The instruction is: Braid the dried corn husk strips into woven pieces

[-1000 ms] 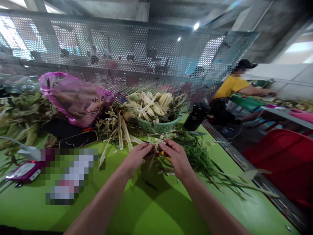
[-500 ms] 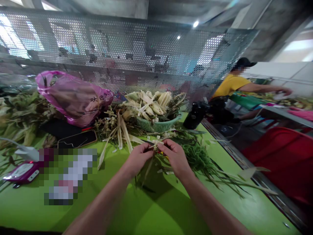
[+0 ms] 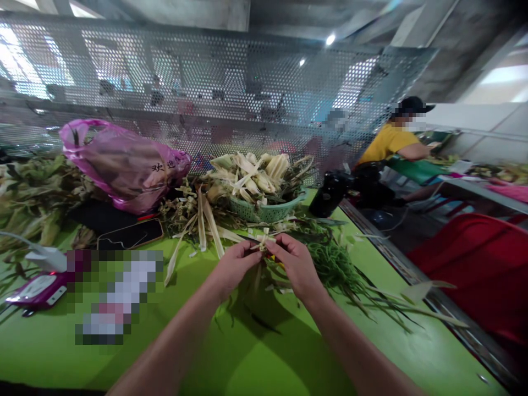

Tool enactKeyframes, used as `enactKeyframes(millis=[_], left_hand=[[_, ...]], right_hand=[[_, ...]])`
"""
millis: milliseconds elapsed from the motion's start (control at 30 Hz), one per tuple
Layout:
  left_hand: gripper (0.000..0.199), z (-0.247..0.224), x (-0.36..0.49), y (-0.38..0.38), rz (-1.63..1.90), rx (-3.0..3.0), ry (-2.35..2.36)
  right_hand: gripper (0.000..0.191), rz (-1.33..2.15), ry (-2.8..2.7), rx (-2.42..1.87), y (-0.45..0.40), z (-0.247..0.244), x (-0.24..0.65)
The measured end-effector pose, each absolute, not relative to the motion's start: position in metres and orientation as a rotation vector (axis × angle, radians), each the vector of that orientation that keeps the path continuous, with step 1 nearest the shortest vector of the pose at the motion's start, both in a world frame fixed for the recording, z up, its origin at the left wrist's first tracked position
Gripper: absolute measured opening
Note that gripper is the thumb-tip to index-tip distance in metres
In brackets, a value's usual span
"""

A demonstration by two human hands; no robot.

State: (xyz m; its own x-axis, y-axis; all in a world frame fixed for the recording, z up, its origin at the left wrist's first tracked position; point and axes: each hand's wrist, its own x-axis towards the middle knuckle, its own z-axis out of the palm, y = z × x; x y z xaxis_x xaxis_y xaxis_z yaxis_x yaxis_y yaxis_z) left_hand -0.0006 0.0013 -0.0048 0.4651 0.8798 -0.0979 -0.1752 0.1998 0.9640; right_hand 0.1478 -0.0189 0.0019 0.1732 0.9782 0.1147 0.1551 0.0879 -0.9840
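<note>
Between my two hands is a small pale knotted piece of corn husk [image 3: 264, 241], held just above the green table. My left hand [image 3: 235, 267] pinches it from the left with thumb and fingers. From the right, my right hand [image 3: 295, 259] grips it, its thumb laid on the front. Blurred thin strands hang beneath the piece. Just beyond stands a green basket [image 3: 268, 211] heaped with dried corn husks [image 3: 258, 179]. Beside my right hand lies a pile of green stringy strips [image 3: 334, 256]. Long dry husk strips [image 3: 210, 225] lie beyond my left hand.
At left are a pink plastic bag [image 3: 127, 165], a phone [image 3: 130, 235], a purple power strip [image 3: 39, 289] and a heap of leafy husks [image 3: 33, 192]. A black bottle [image 3: 328, 195] stands right of the basket. A person in yellow [image 3: 385, 144] works beyond a red chair [image 3: 474, 269].
The strands hanging below the husk piece have swung to the right. Both hands keep nearly the same place and grip. The other person's outstretched arm has drawn in.
</note>
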Motion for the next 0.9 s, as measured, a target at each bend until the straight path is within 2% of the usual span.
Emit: enactKeyframes(millis=[167,567,900], left_hand=[[0.022,-0.011,0.001,0.005,0.882,1.197,0.778],[0.029,-0.002,-0.005,0.005,0.894,1.168,0.832],[0.028,0.001,-0.008,0.006,1.012,1.068,0.774]], right_hand=[[0.034,0.945,-1.22,-1.322,-0.018,0.0,0.148],[0.035,0.952,-1.224,-1.232,-0.018,0.002,0.149],[0.027,1.088,-1.213,-1.198,-0.021,0.003,0.144]])
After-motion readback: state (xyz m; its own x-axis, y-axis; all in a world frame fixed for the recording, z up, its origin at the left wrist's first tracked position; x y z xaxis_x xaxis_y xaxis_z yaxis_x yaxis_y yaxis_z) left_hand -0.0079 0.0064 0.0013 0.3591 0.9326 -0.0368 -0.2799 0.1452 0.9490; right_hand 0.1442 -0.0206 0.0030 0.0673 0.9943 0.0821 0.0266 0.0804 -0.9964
